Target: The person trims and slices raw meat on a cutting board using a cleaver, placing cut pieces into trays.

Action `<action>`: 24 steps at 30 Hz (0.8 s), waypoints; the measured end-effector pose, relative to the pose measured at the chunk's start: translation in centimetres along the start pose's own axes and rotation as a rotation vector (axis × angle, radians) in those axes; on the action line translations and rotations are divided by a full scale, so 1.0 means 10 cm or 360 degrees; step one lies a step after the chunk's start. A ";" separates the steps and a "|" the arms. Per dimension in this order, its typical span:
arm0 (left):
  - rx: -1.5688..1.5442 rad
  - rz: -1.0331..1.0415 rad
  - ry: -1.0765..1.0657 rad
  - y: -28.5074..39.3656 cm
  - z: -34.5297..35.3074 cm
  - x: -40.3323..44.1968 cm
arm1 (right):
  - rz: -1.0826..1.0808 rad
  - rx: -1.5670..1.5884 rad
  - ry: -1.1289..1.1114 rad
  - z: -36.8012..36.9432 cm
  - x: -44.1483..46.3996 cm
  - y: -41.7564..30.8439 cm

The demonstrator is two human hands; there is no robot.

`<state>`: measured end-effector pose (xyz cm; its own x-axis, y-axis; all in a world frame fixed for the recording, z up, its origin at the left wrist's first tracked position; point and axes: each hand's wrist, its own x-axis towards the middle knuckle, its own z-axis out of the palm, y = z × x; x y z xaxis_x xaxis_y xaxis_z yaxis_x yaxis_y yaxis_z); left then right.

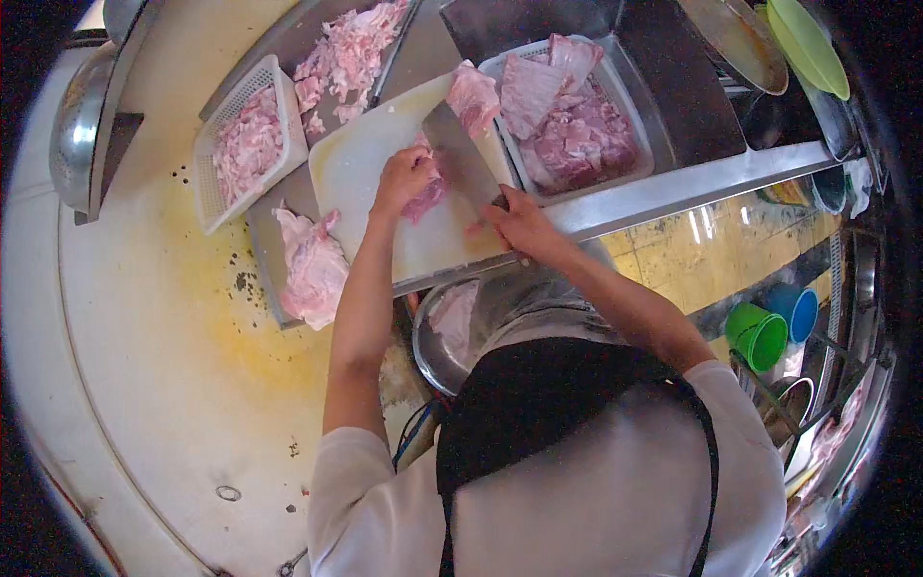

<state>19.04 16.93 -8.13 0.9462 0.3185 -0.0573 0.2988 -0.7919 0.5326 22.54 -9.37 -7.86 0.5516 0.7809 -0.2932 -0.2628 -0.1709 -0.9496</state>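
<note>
On the white cutting board [351,192], my left hand [404,180] presses with bent fingers on a piece of red meat [426,197]. My right hand [524,226] is wrapped round the handle of a wide-bladed cleaver [461,154]. The blade lies beside the meat, to its right, and hides part of the board. Another pale pink piece of meat [473,98] rests at the board's upper edge. A small reddish scrap lies near the cleaver's handle.
A white basket [295,125] of cut pieces stands at the left, with a pile of scraps [351,53] behind. A large pale piece [312,269] lies left of the board. A tray [639,159] of meat is at the right; a metal bowl [423,346] sits below.
</note>
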 end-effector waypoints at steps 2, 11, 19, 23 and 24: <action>-0.0297 -0.0159 -0.0083 -0.20 0.05 0.00 | 0.0095 -0.0047 -0.0049 0.06 -0.07 -0.02; -0.0731 -0.0440 0.0004 -0.31 -0.22 -0.21 | 0.0289 -0.0113 -0.0073 -0.02 -0.23 0.04; -0.1042 -0.0490 0.0345 0.06 -0.40 -0.40 | 0.0180 -0.0146 -0.0139 0.39 -0.12 0.40; -0.0977 -0.0507 0.0349 -0.30 -0.61 -0.56 | 0.0488 0.0026 -0.0227 0.24 -0.50 -0.02; -0.0937 -0.0488 0.0298 -0.33 -0.64 -0.61 | 0.0464 0.0056 -0.0166 0.25 -0.44 -0.06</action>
<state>11.48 20.94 -4.08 0.7767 0.6093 -0.1599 0.3821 -0.2539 0.8886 18.31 -11.20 -5.73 0.3652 0.7597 -0.5381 -0.4265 -0.3772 -0.8221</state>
